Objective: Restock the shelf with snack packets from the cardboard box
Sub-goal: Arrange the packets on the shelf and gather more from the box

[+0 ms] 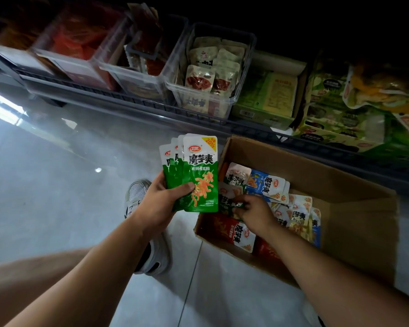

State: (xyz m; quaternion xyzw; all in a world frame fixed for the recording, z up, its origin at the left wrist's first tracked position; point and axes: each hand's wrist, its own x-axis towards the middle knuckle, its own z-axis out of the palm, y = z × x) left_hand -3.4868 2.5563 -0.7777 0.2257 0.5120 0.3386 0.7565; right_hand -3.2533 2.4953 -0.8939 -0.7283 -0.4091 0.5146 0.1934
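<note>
My left hand (162, 200) grips a fanned stack of green snack packets (200, 166), held upright above the floor just left of the cardboard box (354, 208). My right hand (254, 212) is inside the box and pinches another green packet (227, 201) lying among the loose ones. Blue packets (268, 185), red packets (232, 230) and pale yellow ones fill the box bottom. The low shelf (198, 114) runs across the top of the view.
Clear plastic bins (172, 86) with red and beige packets stand on the shelf; green cartons (265, 100) and bagged goods sit to the right. My shoe (151, 251) rests on the grey tiled floor beside the box.
</note>
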